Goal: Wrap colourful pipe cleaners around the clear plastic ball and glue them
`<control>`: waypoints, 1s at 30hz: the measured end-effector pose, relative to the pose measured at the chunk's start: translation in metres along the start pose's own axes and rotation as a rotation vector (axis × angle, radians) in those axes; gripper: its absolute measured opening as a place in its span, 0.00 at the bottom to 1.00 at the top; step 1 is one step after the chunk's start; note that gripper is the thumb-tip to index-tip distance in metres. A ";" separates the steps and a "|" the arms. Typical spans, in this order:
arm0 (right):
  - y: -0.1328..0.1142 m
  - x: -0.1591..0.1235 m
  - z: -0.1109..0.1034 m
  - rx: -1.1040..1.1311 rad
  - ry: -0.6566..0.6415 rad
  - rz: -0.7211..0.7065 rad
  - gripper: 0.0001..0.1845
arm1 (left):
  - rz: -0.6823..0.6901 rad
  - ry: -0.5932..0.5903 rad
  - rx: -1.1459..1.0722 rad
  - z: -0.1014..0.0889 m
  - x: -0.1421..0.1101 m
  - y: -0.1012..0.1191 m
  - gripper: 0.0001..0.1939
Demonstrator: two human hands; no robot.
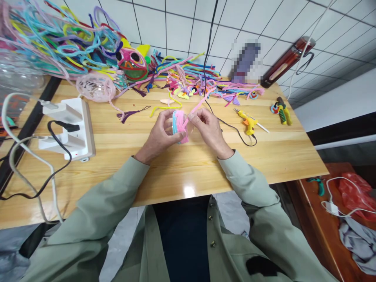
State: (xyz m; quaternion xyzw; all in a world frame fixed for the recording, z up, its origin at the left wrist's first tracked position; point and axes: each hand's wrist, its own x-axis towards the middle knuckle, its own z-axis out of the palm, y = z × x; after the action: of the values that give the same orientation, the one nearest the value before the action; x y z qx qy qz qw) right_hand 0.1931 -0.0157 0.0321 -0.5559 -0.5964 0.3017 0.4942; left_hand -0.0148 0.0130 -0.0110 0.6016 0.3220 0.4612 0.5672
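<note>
In the head view, my left hand is closed around a small pink and blue piece wrapped in fuzzy pipe cleaner. My right hand pinches a pink pipe cleaner against the right side of that piece. One end of the pipe cleaner sticks up and to the right above my fingers. Part of the wrapped piece is hidden behind my left thumb and fingers. Just beyond my hands lie a bent yellow pipe cleaner and a purple tassel.
Heaps of pipe cleaners line the wall side. A white power strip with plugs and cables stands left. To the right lie a yellow glue gun with its black cord and some pliers. A red thermos stands behind.
</note>
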 end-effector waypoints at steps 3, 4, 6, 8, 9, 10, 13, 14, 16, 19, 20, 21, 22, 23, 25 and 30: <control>-0.006 0.000 -0.001 0.109 -0.051 0.051 0.39 | -0.002 -0.010 -0.005 0.000 0.000 -0.001 0.48; -0.009 -0.001 -0.001 0.174 -0.063 0.061 0.38 | -0.007 -0.015 0.000 0.000 0.000 -0.001 0.49; -0.015 -0.002 -0.002 0.295 -0.081 0.083 0.36 | -0.023 -0.031 0.011 0.001 0.000 -0.001 0.50; -0.020 -0.004 -0.002 0.358 -0.085 0.118 0.34 | -0.038 -0.044 0.010 0.001 0.000 -0.002 0.51; -0.022 -0.004 -0.002 0.366 -0.085 0.137 0.34 | -0.040 -0.044 0.007 0.002 -0.001 -0.002 0.51; -0.023 -0.005 -0.001 0.367 -0.089 0.154 0.33 | -0.039 -0.042 0.006 0.002 -0.001 -0.003 0.51; -0.022 -0.005 0.000 0.385 -0.109 0.194 0.34 | -0.025 -0.041 0.015 0.003 -0.002 -0.002 0.50; -0.020 -0.005 0.001 0.400 -0.117 0.201 0.34 | -0.022 -0.044 0.019 0.003 -0.002 -0.002 0.50; -0.018 -0.005 0.002 0.429 -0.126 0.200 0.33 | -0.022 -0.048 0.025 0.003 -0.003 -0.001 0.49; -0.015 -0.005 0.003 0.437 -0.120 0.161 0.31 | -0.028 -0.042 0.038 0.003 -0.003 0.000 0.49; -0.014 -0.004 0.003 0.433 -0.115 0.143 0.31 | -0.029 -0.041 0.040 0.003 -0.003 0.000 0.49; -0.014 -0.004 0.003 0.428 -0.108 0.127 0.31 | -0.027 -0.042 0.042 0.003 -0.003 0.001 0.49; -0.014 -0.004 0.003 0.421 -0.106 0.116 0.30 | -0.026 -0.043 0.042 0.003 -0.003 0.001 0.50; -0.014 -0.004 0.003 0.415 -0.105 0.109 0.30 | -0.025 -0.044 0.042 0.003 -0.003 0.000 0.50; -0.014 -0.004 0.003 0.409 -0.107 0.106 0.31 | -0.022 -0.048 0.039 0.003 -0.003 0.000 0.50; -0.014 -0.003 0.000 0.356 -0.118 0.068 0.31 | -0.012 -0.040 0.039 -0.002 0.000 -0.004 0.50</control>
State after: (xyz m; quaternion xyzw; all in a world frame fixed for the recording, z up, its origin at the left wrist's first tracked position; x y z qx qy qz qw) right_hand 0.1882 -0.0212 0.0441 -0.4608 -0.5422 0.4512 0.5385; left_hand -0.0157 0.0146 -0.0153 0.6198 0.3232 0.4394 0.5642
